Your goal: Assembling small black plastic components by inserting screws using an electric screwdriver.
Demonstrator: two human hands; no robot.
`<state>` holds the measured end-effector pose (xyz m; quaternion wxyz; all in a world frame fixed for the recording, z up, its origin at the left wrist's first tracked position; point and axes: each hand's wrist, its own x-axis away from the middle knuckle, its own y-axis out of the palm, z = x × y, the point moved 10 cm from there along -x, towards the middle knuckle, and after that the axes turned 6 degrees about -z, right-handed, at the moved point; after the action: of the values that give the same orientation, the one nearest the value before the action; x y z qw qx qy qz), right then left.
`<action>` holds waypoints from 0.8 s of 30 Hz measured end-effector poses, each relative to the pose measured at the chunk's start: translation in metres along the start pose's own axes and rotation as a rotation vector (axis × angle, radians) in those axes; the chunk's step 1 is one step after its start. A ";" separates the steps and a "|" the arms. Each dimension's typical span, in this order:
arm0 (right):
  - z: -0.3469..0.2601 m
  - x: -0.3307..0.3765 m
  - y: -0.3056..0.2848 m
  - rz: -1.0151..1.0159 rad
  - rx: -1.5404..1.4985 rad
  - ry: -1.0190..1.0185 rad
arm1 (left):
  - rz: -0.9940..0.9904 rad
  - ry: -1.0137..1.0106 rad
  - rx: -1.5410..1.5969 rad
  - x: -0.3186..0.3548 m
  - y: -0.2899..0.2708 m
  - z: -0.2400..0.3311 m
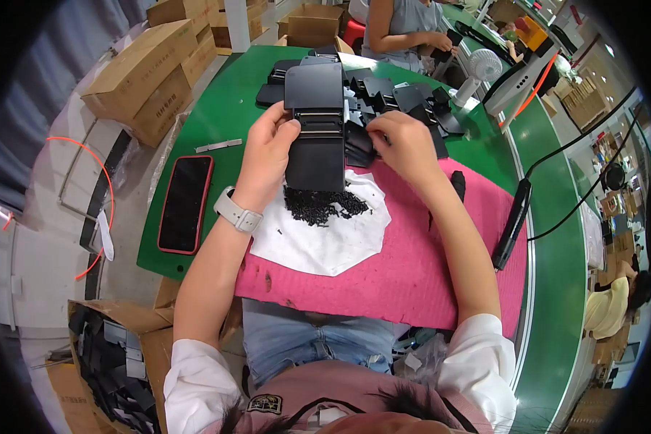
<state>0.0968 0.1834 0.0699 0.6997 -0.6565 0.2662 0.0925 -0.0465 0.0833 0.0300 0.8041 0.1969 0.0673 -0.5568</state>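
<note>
My left hand (268, 150) grips the left edge of a black hinged plate bracket (315, 163), thumb on its front. Two flat black panels make up the bracket, with shiny metal rods across the middle. Beside its right edge, my right hand (405, 145) is closed in a pinch; what sits between the fingertips is too dark and small to make out. A small black part (359, 145) shows just left of those fingertips. Below the bracket, a heap of small black screws (315, 207) lies on a white cloth (325, 249).
Several similar black parts (412, 98) are piled at the table's far side. A phone (186, 205) and a metal strip (219, 145) lie at left. On the pink mat (412, 275) rests a black electric screwdriver (513, 224) with a cable. A white fan (481, 71) stands near a co-worker (405, 32).
</note>
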 end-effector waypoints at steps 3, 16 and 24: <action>0.023 0.006 -0.005 -0.009 -0.165 0.117 | 0.015 0.001 0.068 0.000 0.004 -0.003; -0.019 0.011 -0.001 -0.098 0.180 0.257 | 0.137 0.035 0.095 0.005 0.001 -0.002; -0.006 0.004 -0.003 -0.144 -0.015 0.239 | 0.142 -0.026 0.167 0.009 -0.002 0.001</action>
<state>0.1001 0.1766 0.0704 0.6630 -0.6854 0.2992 -0.0348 -0.0455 0.0744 0.0279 0.8231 0.2604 -0.0037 -0.5046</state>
